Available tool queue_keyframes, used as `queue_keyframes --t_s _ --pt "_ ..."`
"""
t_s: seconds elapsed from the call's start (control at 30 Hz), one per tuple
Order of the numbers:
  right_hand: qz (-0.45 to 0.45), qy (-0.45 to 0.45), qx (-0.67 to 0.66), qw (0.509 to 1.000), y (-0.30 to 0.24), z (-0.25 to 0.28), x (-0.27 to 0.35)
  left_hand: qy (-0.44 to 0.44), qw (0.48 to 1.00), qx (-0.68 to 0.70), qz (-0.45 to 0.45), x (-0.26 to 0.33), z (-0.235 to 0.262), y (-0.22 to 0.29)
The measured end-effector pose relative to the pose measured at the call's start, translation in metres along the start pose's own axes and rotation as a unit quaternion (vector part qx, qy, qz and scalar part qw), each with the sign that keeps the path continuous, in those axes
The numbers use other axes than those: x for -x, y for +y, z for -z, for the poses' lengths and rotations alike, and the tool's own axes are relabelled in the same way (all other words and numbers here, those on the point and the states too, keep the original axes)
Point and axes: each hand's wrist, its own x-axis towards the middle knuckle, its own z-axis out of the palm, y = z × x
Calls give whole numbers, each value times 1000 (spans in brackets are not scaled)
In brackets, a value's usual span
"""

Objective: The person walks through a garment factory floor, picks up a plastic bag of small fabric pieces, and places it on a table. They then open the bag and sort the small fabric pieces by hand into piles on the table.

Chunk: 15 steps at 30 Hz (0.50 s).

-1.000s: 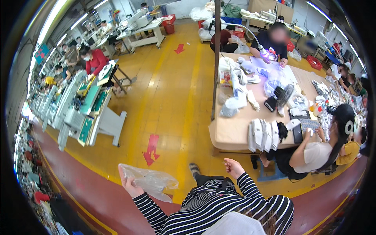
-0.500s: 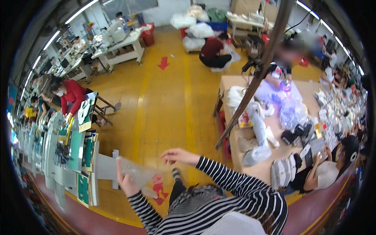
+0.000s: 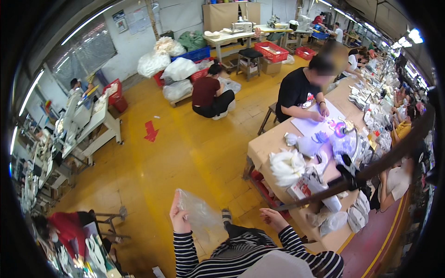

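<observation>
Left hand [image 3: 180, 218] pinching clear plastic bag [image 3: 200, 216] | right hand [image 3: 273, 218] open, empty | advice: grip bag edge firmly, keep spread above yellow floor [image 3: 185, 148]

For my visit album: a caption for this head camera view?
Left hand holds up a clear plastic bag, right hand open beside it, above a yellow workshop floor.

Clear crumpled plastic bag [image 3: 200, 214], held upright, above yellow floor
</observation>
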Motion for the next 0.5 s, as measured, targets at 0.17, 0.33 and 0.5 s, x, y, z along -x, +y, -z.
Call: queue_keyframes --t_s 0.17,0.33,0.5 --pt "102 -20 64 992 -120 -91 -125 -46 997 10 -56 -162 -49 28" --pt "231 -177 133 948 -281 -208 -231 -124 991 -21 -35 -322 -92 39" --pt "263 -169 137 940 -364 -243 -335 -232 966 -87 69 -473 -125 3"
